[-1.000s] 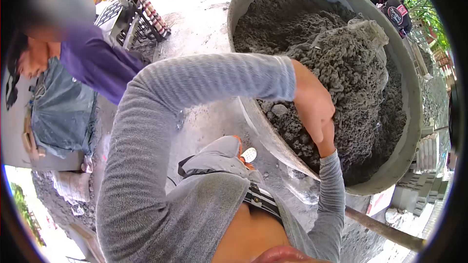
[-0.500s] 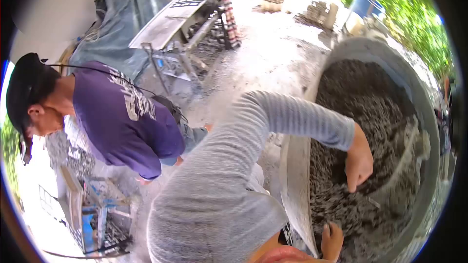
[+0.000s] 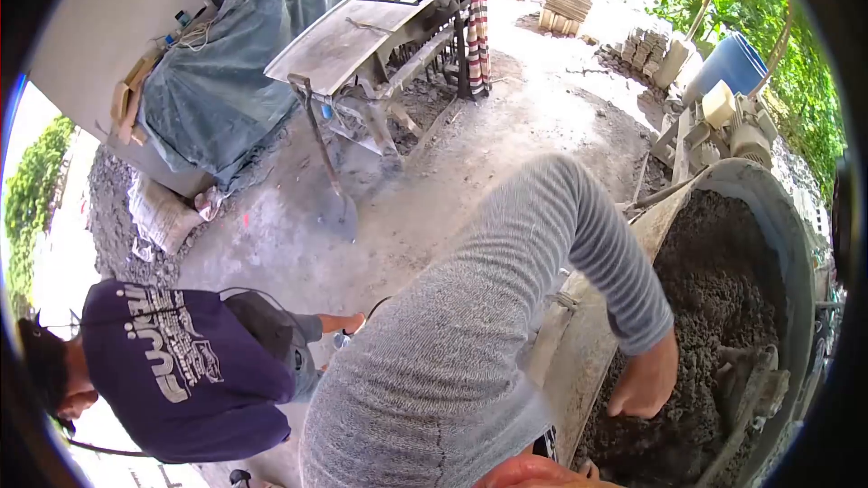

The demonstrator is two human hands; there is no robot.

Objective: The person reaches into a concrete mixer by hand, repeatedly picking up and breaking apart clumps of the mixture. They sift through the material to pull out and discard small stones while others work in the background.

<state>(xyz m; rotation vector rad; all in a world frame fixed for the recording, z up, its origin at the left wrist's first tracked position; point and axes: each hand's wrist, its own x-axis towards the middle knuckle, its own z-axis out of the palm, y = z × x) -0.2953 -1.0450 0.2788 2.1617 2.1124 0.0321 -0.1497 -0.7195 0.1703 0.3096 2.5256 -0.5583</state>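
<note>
The grey-sleeved arm bends over the rim of a large round mixer pan [image 3: 583,352] at the right. My left hand [image 3: 646,381] is closed, knuckles down, above the dark, wet, lumpy mix [image 3: 723,307]; whatever it grips is hidden. Only curled fingers of my right hand [image 3: 589,469] show low at the bottom edge, beside the pan's near wall, and what they hold cannot be made out. A mix-caked metal blade [image 3: 749,407] lies across the pan to the right of my left hand.
A co-worker in a purple shirt [image 3: 185,370] bends down at the lower left. Behind stand a metal work table [image 3: 339,41], a leaning shovel [image 3: 336,208] and a tarpaulin [image 3: 226,90]. A motor [image 3: 750,137] and blue barrel [image 3: 728,68] are beyond the pan.
The view has shifted, so the pan and co-worker appear lower. My left hand is nearer the pan's near wall, and my right hand has dropped mostly out of view.
</note>
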